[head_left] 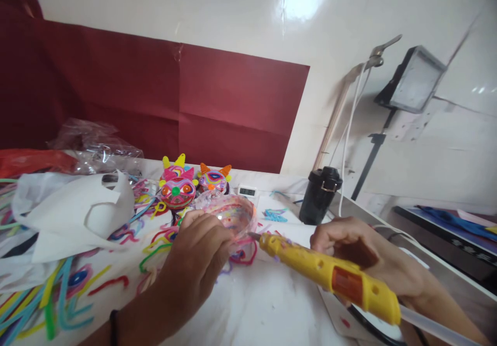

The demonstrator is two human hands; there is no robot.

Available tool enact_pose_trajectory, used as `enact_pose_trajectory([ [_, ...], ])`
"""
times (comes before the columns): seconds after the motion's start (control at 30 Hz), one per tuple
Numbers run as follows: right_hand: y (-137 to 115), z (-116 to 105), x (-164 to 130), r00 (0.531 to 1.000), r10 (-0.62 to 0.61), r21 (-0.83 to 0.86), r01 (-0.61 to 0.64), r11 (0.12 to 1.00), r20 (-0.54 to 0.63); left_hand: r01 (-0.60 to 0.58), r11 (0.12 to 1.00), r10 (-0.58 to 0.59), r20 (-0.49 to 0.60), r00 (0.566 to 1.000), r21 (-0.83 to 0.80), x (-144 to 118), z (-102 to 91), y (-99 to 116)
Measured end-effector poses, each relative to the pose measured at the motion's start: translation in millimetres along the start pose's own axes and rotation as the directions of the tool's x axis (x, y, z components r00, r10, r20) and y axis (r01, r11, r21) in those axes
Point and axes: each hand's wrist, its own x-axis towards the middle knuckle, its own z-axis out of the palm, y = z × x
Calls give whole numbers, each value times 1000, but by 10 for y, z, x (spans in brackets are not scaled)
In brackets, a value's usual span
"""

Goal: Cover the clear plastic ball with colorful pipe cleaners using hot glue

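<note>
My left hand (192, 263) holds a clear plastic half-shell (233, 214) with pink and red pipe-cleaner trim, tilted up off the white table. My right hand (361, 255) grips a yellow hot glue gun (330, 273), a clear glue stick sticking out of its back end. The gun's metal nozzle touches the shell's right rim. Three finished colourful pipe-cleaner faces (178, 191) with yellow and orange horns stand just behind the shell.
Loose pipe cleaners (58, 294) in many colours cover the table's left side, beside a crumpled white sheet (77, 209) and clear plastic bags (97, 147). A black cylinder (320, 193), a small digital display (247, 191) and a lamp on a stand (415, 79) are at the right.
</note>
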Motion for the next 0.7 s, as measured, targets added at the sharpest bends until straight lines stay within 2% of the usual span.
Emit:
enact_pose_trajectory([
  [0.3,19,-24,6,999,-42,-46,43,998,21,21,1000,-22,22,1000,7,12,-3,-3],
  [0.7,35,3,23,998,-62,77,60,995,25,80,996,-79,20,997,-37,22,-10,11],
])
